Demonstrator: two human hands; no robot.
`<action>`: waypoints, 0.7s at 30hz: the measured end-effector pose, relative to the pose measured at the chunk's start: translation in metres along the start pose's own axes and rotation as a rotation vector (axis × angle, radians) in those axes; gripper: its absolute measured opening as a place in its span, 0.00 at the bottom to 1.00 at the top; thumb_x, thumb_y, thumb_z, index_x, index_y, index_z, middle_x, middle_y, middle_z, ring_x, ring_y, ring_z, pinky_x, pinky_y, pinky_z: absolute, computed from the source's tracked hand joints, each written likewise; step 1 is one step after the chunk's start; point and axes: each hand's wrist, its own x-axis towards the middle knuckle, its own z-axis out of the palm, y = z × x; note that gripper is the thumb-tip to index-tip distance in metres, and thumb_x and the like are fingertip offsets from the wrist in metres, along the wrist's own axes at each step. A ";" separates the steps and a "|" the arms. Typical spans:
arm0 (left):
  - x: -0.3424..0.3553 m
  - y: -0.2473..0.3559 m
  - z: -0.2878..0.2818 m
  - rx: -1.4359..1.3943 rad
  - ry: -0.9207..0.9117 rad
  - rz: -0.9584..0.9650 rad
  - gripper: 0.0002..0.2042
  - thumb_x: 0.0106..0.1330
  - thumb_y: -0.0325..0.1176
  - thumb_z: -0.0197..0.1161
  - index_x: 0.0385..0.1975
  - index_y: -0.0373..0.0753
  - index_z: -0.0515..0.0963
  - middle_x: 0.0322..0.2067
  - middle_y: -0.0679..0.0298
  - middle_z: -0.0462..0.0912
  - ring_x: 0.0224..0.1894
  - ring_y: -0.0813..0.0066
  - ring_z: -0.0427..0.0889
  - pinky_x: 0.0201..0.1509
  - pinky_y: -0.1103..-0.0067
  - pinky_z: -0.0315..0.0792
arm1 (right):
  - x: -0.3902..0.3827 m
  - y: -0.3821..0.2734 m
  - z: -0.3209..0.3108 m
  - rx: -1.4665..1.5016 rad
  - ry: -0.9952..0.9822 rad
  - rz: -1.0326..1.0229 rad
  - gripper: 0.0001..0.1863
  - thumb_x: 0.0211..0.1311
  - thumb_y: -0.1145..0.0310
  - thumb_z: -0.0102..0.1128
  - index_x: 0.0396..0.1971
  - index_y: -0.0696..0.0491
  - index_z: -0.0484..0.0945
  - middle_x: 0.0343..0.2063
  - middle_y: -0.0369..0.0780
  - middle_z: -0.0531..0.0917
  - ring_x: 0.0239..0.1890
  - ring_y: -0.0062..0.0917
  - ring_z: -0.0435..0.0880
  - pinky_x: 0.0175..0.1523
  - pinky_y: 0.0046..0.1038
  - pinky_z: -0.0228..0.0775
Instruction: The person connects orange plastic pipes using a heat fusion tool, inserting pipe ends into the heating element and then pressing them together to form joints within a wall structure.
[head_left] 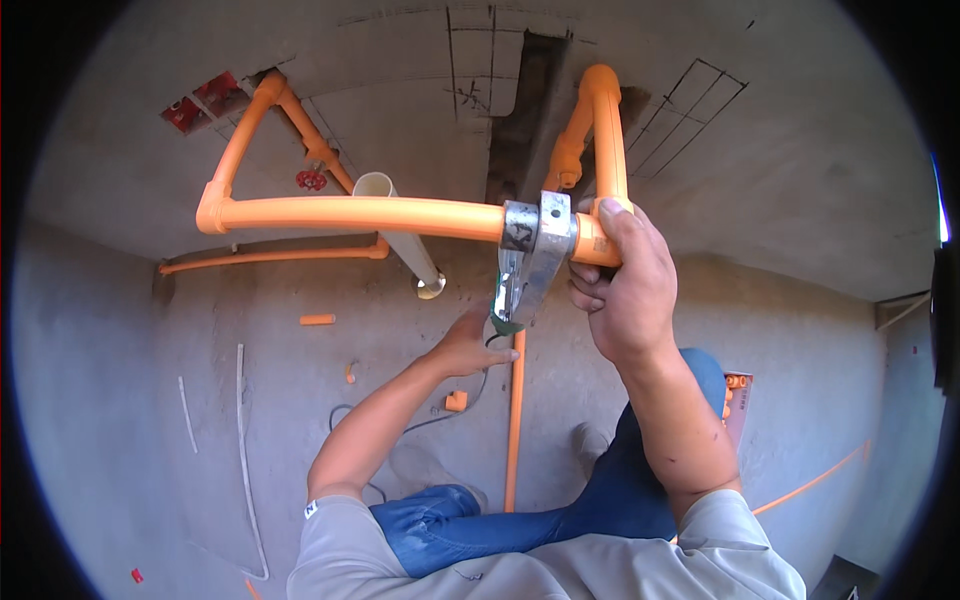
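Note:
A pipe fusion welder [553,235] with metal heating sockets sits between a long orange pipe [370,215] and an orange elbow fitting [592,243]. My left hand [462,345] is at the welder's green handle end below, its thumb stretched sideways and its other fingers partly hidden behind the tool. My right hand [638,285] is closed around the elbow, thumb on top and fingers curled underneath. Upward from that elbow runs a short orange pipe [609,140] to another bend near the wall. The long pipe's far left end joins a corner elbow [212,208].
A red-handled valve [311,179] and a white pipe [405,245] stand behind the long pipe. Wall grooves [540,75] and red boxes [205,100] are at the back. Loose orange fittings [456,401], a cable [440,420] and an orange pipe [515,430] lie on the floor.

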 end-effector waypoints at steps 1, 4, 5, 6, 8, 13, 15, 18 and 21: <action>0.009 -0.010 0.003 -0.100 -0.027 0.032 0.42 0.53 0.42 0.78 0.67 0.34 0.66 0.60 0.48 0.76 0.65 0.53 0.73 0.70 0.66 0.64 | -0.001 -0.001 0.001 -0.020 0.009 0.012 0.13 0.71 0.59 0.49 0.42 0.53 0.73 0.27 0.34 0.72 0.22 0.14 0.63 0.21 0.18 0.50; 0.022 -0.025 0.011 -0.248 -0.109 0.070 0.35 0.56 0.41 0.77 0.61 0.32 0.71 0.54 0.52 0.82 0.58 0.62 0.79 0.64 0.69 0.70 | -0.002 -0.002 0.003 -0.044 0.053 0.017 0.13 0.71 0.58 0.50 0.40 0.53 0.72 0.25 0.34 0.71 0.21 0.14 0.64 0.21 0.18 0.51; 0.025 -0.028 0.015 -0.282 -0.130 0.083 0.33 0.56 0.40 0.77 0.59 0.32 0.73 0.51 0.53 0.83 0.56 0.64 0.81 0.62 0.70 0.72 | -0.002 -0.003 0.003 -0.045 0.078 0.022 0.14 0.70 0.58 0.52 0.39 0.54 0.72 0.24 0.34 0.70 0.20 0.14 0.64 0.20 0.19 0.52; 0.027 -0.020 0.020 -0.351 -0.098 0.086 0.27 0.57 0.40 0.76 0.53 0.32 0.77 0.48 0.55 0.84 0.52 0.69 0.82 0.58 0.72 0.74 | -0.002 -0.005 0.000 -0.050 0.096 0.009 0.14 0.70 0.58 0.52 0.39 0.54 0.72 0.24 0.34 0.70 0.20 0.14 0.64 0.20 0.19 0.52; 0.029 -0.004 0.020 -0.392 -0.084 0.147 0.26 0.59 0.41 0.76 0.53 0.34 0.75 0.45 0.60 0.82 0.50 0.71 0.80 0.57 0.72 0.74 | -0.002 -0.003 0.000 -0.106 0.087 0.029 0.14 0.70 0.57 0.52 0.38 0.54 0.72 0.25 0.34 0.71 0.21 0.15 0.65 0.20 0.19 0.54; 0.038 -0.006 0.023 -0.356 -0.026 0.219 0.24 0.61 0.40 0.74 0.51 0.36 0.72 0.39 0.65 0.78 0.45 0.74 0.76 0.53 0.73 0.74 | -0.001 0.000 0.004 -0.128 0.076 -0.025 0.15 0.69 0.55 0.52 0.38 0.53 0.73 0.24 0.34 0.71 0.20 0.15 0.65 0.20 0.19 0.55; 0.036 -0.010 0.029 -0.384 0.118 0.271 0.17 0.60 0.40 0.75 0.38 0.33 0.80 0.31 0.66 0.83 0.33 0.80 0.78 0.41 0.74 0.75 | -0.003 -0.001 0.007 -0.162 0.127 -0.032 0.14 0.71 0.56 0.49 0.40 0.52 0.73 0.23 0.32 0.69 0.19 0.12 0.59 0.21 0.18 0.48; 0.027 -0.004 0.031 -0.418 0.131 0.280 0.16 0.61 0.41 0.74 0.36 0.34 0.79 0.31 0.67 0.83 0.34 0.81 0.77 0.40 0.75 0.74 | -0.003 0.002 0.004 -0.154 0.116 -0.029 0.13 0.71 0.55 0.49 0.37 0.50 0.72 0.21 0.31 0.68 0.18 0.12 0.57 0.22 0.18 0.46; 0.019 0.009 0.031 -0.448 0.155 0.217 0.21 0.61 0.41 0.75 0.46 0.37 0.74 0.37 0.66 0.79 0.41 0.76 0.77 0.48 0.74 0.74 | 0.002 0.005 0.003 -0.133 0.084 -0.049 0.13 0.71 0.54 0.50 0.36 0.49 0.71 0.19 0.30 0.67 0.17 0.12 0.57 0.21 0.18 0.46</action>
